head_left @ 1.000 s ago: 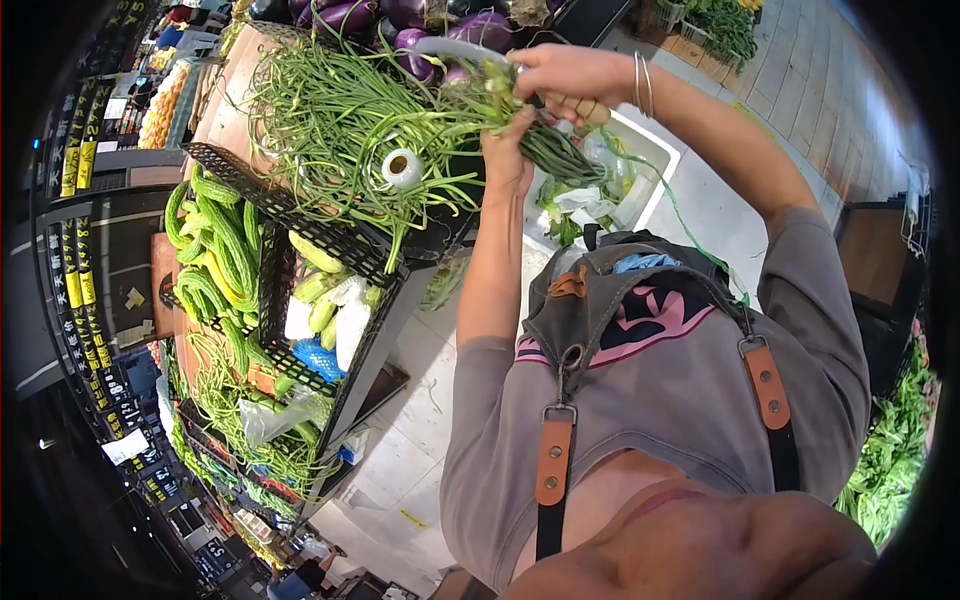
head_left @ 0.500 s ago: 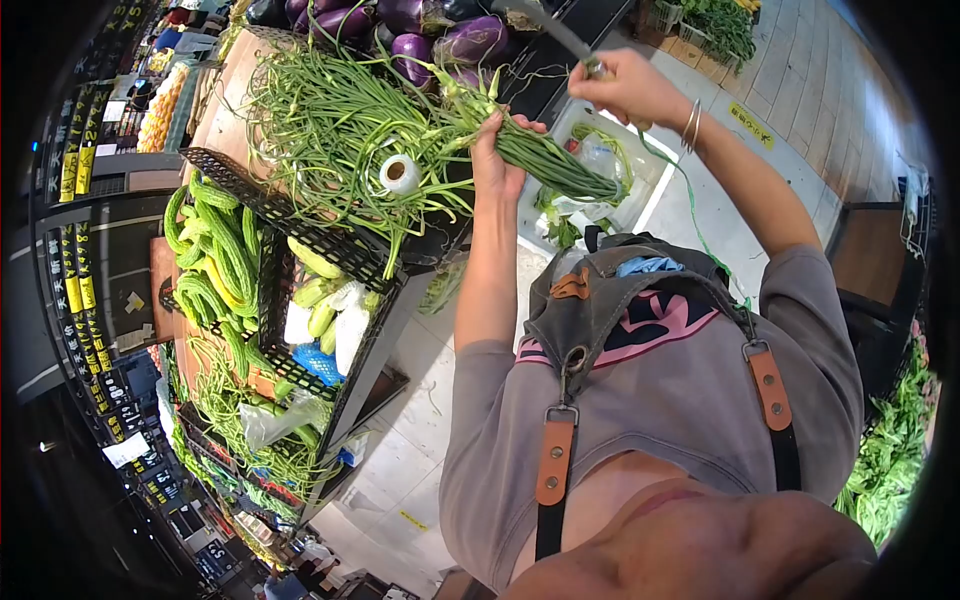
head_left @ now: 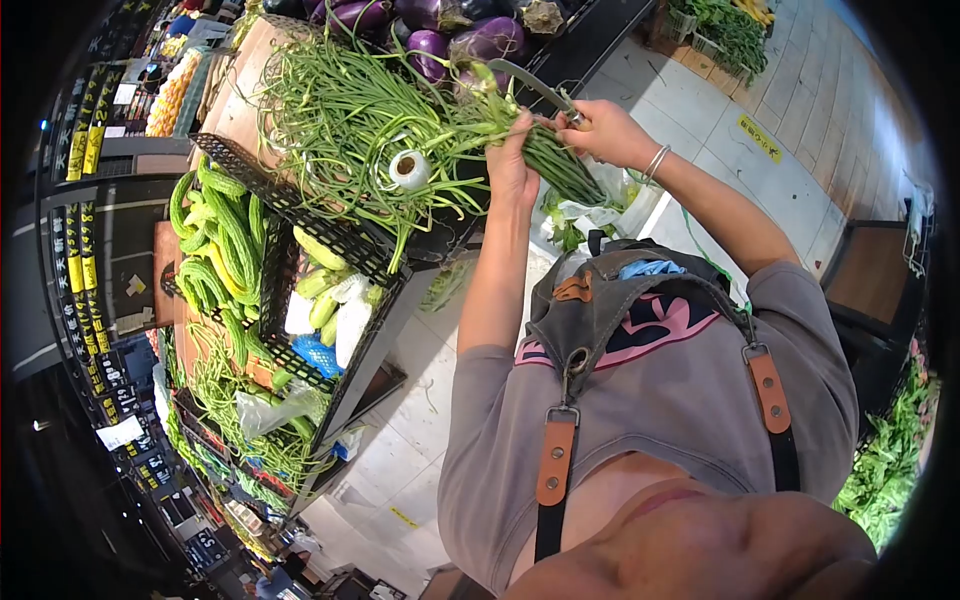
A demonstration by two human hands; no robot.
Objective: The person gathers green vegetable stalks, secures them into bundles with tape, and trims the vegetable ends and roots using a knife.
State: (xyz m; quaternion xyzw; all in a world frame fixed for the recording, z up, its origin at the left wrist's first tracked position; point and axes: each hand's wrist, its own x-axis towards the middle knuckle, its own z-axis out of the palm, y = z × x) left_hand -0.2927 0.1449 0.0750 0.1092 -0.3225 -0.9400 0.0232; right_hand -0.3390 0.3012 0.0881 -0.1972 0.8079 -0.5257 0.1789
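My left hand (head_left: 512,165) is closed round a bundle of garlic scapes (head_left: 560,165) near its pale, bushy end. In my right hand (head_left: 615,135) is a knife (head_left: 545,92), gripped by its handle, with the blade pointing up and left just beyond the bundle's pale end. Whether the blade touches the stems, I cannot tell. Loose garlic scapes (head_left: 330,120) lie in a big heap to the left of my hands. A white roll with a hollow core (head_left: 408,170) rests on that heap.
Purple eggplants (head_left: 490,40) are piled beyond the scapes. Black crates hold ridged green gourds (head_left: 225,235) and pale squash (head_left: 320,285) at left. Under the bundle stands a white bin (head_left: 645,205) with plastic and leaf scraps. A green string (head_left: 700,235) hangs by my right arm.
My right hand has come down and left with the knife, bringing the blade to the bundle's pale end. My left hand still holds the bundle, slightly farther right and lower in view.
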